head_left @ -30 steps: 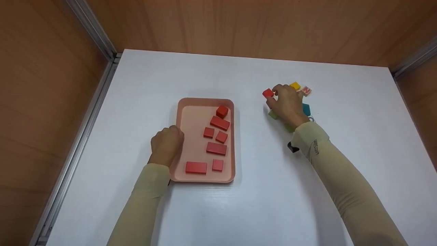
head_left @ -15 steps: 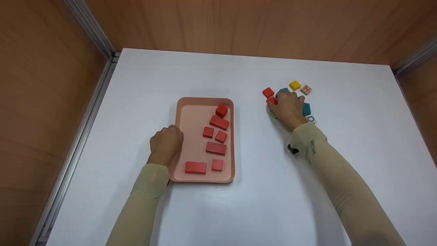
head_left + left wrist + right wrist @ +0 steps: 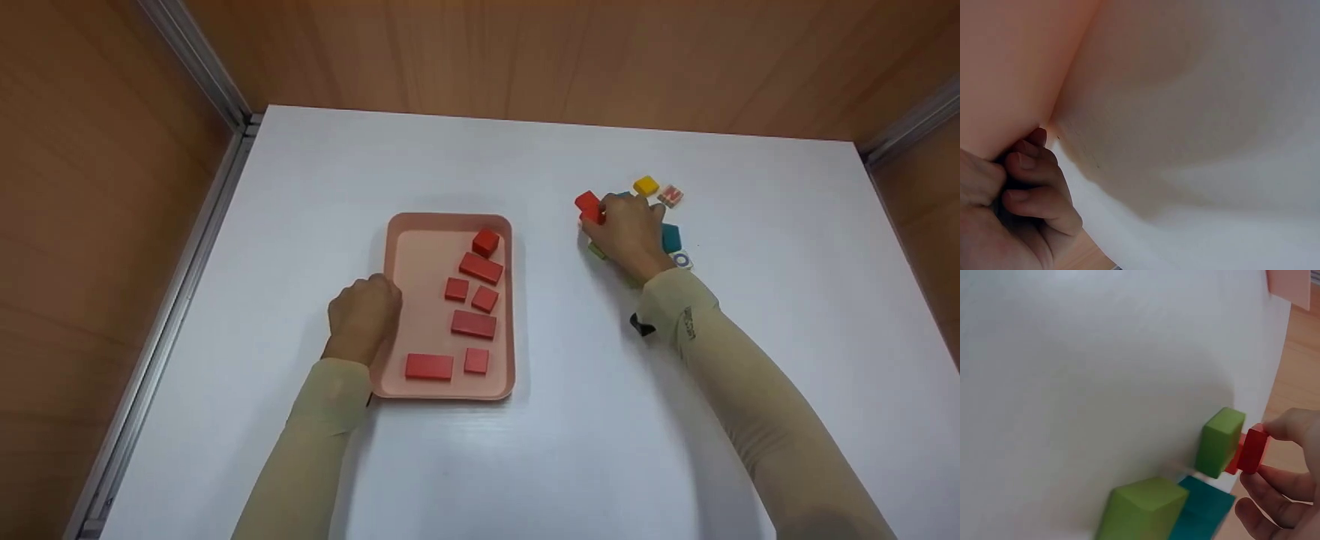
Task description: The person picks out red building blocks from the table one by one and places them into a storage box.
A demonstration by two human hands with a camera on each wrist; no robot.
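Note:
My left hand (image 3: 364, 315) grips the left edge of a pink tray (image 3: 420, 259); in the left wrist view its fingers (image 3: 1039, 199) curl in at the tray's rim. Several red blocks, such as a long one (image 3: 429, 367) and a cube (image 3: 486, 241), lie in the tray. To the right, my right hand (image 3: 630, 229) pinches a small red block (image 3: 1253, 449) between thumb and fingertips. Another red block (image 3: 585, 199) sits right behind it. In the right wrist view a green block (image 3: 1220, 441) stands close beside the held one.
Around the right hand lie a yellow block (image 3: 646, 186), a patterned red-and-white block (image 3: 670, 196), a teal block (image 3: 671, 238) and a block with a blue ring (image 3: 681, 259). A larger green block (image 3: 1143, 509) shows in the right wrist view. Wooden walls border the white table (image 3: 570, 450).
My right hand came down among the blocks, took hold of a red block and shifted it slightly left, towards the other red one. My left hand stays on the tray.

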